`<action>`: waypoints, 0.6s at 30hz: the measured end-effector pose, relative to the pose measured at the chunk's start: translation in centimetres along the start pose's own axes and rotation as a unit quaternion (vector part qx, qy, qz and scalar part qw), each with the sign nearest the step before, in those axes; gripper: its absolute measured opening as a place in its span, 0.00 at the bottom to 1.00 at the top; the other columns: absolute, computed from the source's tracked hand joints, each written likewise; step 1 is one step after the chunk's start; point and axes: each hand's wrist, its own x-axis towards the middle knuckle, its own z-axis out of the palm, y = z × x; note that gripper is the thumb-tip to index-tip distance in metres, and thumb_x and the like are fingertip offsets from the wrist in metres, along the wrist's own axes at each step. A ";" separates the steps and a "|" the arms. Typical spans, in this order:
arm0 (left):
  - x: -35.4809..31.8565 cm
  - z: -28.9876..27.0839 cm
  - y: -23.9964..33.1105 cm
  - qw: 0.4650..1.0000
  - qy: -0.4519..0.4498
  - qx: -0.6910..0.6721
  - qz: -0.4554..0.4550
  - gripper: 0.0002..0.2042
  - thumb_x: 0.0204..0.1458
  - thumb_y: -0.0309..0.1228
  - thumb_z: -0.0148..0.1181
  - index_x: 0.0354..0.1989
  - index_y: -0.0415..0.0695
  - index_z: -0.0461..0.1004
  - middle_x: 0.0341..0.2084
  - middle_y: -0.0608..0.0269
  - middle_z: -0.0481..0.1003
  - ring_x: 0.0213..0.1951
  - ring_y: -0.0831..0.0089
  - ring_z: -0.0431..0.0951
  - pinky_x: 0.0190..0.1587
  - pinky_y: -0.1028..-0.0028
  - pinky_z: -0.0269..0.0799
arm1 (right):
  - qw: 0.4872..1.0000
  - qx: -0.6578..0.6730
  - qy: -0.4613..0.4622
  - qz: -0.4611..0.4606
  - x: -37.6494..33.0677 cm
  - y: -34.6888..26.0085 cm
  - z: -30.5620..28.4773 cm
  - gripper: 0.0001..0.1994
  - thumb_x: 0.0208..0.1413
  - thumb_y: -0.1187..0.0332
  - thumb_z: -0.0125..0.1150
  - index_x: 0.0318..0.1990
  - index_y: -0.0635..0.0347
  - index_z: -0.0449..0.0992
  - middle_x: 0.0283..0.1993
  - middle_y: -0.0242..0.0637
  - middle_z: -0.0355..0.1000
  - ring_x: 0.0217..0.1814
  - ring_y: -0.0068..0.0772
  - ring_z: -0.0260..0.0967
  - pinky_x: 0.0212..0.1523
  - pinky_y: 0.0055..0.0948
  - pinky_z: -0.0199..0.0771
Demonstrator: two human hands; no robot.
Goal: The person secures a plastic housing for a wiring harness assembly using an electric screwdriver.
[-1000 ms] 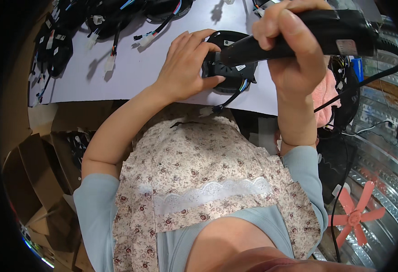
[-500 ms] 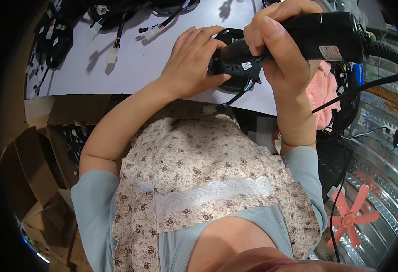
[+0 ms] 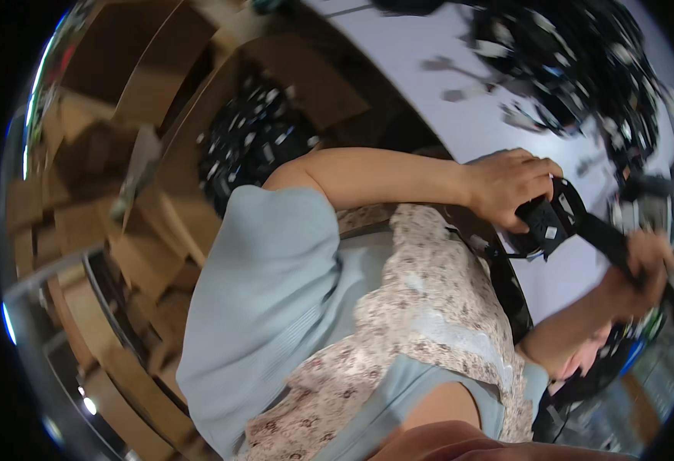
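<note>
Fan [image 3: 553, 219] — a small black one, at the table's [image 3: 460, 115] near edge on the right. From the head view I see the left hand [image 3: 510, 184] clamped on it and the right hand [image 3: 644, 273] closed round a black driver [image 3: 606, 242], tip at the fan. I judge fastening mid-way — a far-right pile of fans [image 3: 582, 61] waits.

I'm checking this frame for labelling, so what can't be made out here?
- Head view: the tool tip, hidden where the black tool meets the black part under the left hand.
- Right hand: motion-blurred near the rim, grip unclear.
- Black pieces on the white table: blurred, kind unreadable.
- Tool's rear: lost at the right edge.
</note>
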 end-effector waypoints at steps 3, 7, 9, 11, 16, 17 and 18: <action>-7.8 -3.8 0.0 0.991 0.130 0.016 0.008 0.29 0.41 0.41 0.77 0.52 0.48 0.72 0.61 0.50 0.68 0.59 0.50 0.70 0.61 0.57 0.66 | 0.984 0.105 -0.007 -0.145 0.0 -4.2 1.3 0.07 0.54 0.70 0.63 0.38 0.55 0.71 0.29 0.28 0.59 0.26 0.22 0.57 0.43 0.30 0.62; -21.9 -9.3 -1.0 0.866 0.314 0.288 -0.263 0.32 0.37 0.39 0.82 0.52 0.47 0.74 0.51 0.45 0.70 0.56 0.47 0.70 0.61 0.56 0.65 | 0.985 0.062 0.054 -0.154 -2.0 -6.5 -1.8 0.05 0.57 0.69 0.62 0.38 0.55 0.73 0.30 0.28 0.59 0.28 0.22 0.57 0.43 0.29 0.59; -31.1 -10.2 -3.2 0.767 0.441 0.271 -0.380 0.30 0.42 0.36 0.80 0.53 0.42 0.73 0.50 0.48 0.71 0.55 0.54 0.71 0.61 0.60 0.65 | 0.984 0.063 0.082 -0.142 -2.7 -4.6 -2.9 0.04 0.60 0.70 0.61 0.39 0.56 0.74 0.31 0.30 0.60 0.30 0.23 0.56 0.42 0.29 0.58; -40.1 -11.3 -4.1 0.622 0.517 0.291 -0.511 0.31 0.47 0.41 0.78 0.54 0.36 0.71 0.51 0.46 0.72 0.56 0.53 0.70 0.63 0.61 0.64 | 0.982 0.068 0.086 -0.155 -3.0 -2.7 -3.1 0.06 0.62 0.70 0.61 0.43 0.57 0.73 0.31 0.31 0.58 0.31 0.24 0.55 0.39 0.27 0.57; -43.1 -16.1 -7.1 0.460 0.394 0.408 -0.683 0.30 0.50 0.47 0.74 0.57 0.42 0.74 0.62 0.51 0.69 0.63 0.48 0.69 0.67 0.54 0.63 | 0.973 0.048 0.128 -0.186 -4.3 -0.6 -4.4 0.06 0.64 0.72 0.58 0.47 0.57 0.73 0.35 0.36 0.65 0.32 0.24 0.57 0.38 0.27 0.58; -43.6 -16.9 -7.9 0.507 0.407 0.523 -0.551 0.28 0.52 0.44 0.73 0.57 0.42 0.75 0.62 0.53 0.69 0.63 0.49 0.70 0.66 0.54 0.64 | 0.971 0.050 0.143 -0.184 -4.0 0.3 -4.7 0.07 0.64 0.72 0.58 0.47 0.57 0.72 0.36 0.37 0.67 0.32 0.24 0.57 0.38 0.27 0.58; -39.6 -18.2 -9.1 0.605 0.411 0.508 -0.455 0.22 0.56 0.40 0.70 0.55 0.41 0.75 0.61 0.53 0.70 0.60 0.51 0.72 0.65 0.56 0.65 | 0.974 0.047 0.132 -0.181 -4.2 0.6 -5.3 0.08 0.63 0.72 0.57 0.49 0.57 0.73 0.37 0.38 0.68 0.33 0.25 0.58 0.39 0.28 0.58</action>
